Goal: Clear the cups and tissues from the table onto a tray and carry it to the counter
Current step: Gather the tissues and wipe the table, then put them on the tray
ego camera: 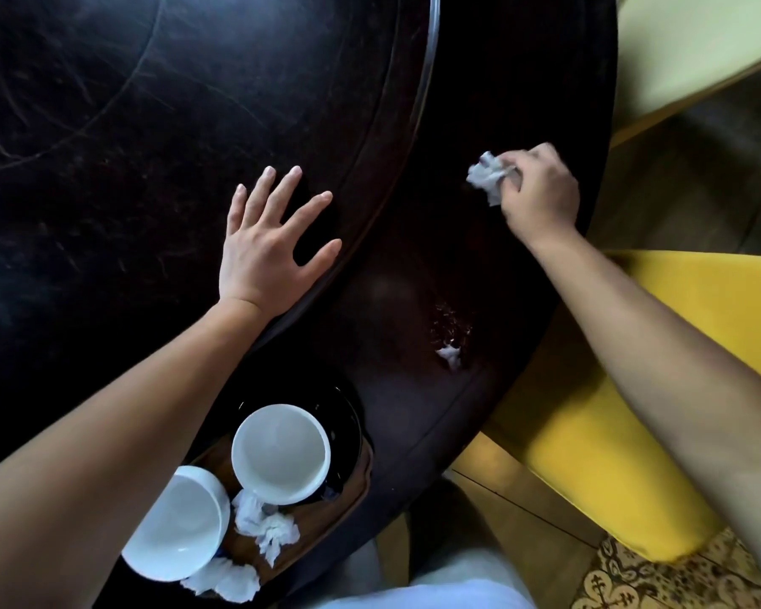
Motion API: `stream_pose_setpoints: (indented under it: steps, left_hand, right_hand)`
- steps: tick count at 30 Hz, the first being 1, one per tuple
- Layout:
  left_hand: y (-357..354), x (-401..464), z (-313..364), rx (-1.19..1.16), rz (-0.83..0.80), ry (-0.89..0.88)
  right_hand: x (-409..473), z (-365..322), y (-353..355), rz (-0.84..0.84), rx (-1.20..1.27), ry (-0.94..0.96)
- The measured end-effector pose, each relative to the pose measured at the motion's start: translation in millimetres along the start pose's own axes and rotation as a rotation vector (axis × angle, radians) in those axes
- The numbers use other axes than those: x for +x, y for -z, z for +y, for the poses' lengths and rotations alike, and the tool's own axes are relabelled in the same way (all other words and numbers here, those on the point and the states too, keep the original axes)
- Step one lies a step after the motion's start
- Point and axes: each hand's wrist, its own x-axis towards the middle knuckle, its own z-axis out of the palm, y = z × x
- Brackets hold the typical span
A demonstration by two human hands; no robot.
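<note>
My right hand [541,191] grips a crumpled white tissue [486,175] just above the dark round table [106,125], near its right rim. My left hand [269,248] lies flat with fingers spread on the raised inner disc of the table, holding nothing. At the near edge sits a brown wooden tray [352,490] with two white cups: one [281,452] on a black saucer, the other [176,525] partly under my left forearm. Crumpled tissues [266,527] lie on the tray between and below the cups. A small tissue scrap [450,354] lies on the table by a wet patch.
A yellow upholstered chair [633,432] stands against the table's right edge under my right forearm. A pale yellow surface [686,50] fills the top right corner. Patterned floor tiles [660,582] show at bottom right. My pale-clothed lap [436,586] is below the table edge.
</note>
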Motion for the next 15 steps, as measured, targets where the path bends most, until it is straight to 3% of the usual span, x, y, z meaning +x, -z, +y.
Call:
stream_pose_setpoints:
  steps: [6, 15]
  left_hand:
    - [-1.4, 1.7, 1.2, -0.004, 0.009, 0.0]
    - [-1.5, 2.8, 2.7, -0.002, -0.007, 0.011]
  right_hand:
    - [-110.1, -15.6, -16.5, -0.076, 0.079, 0.216]
    - [-186.1, -10.0, -2.6, -0.011, 0.286, 0.153]
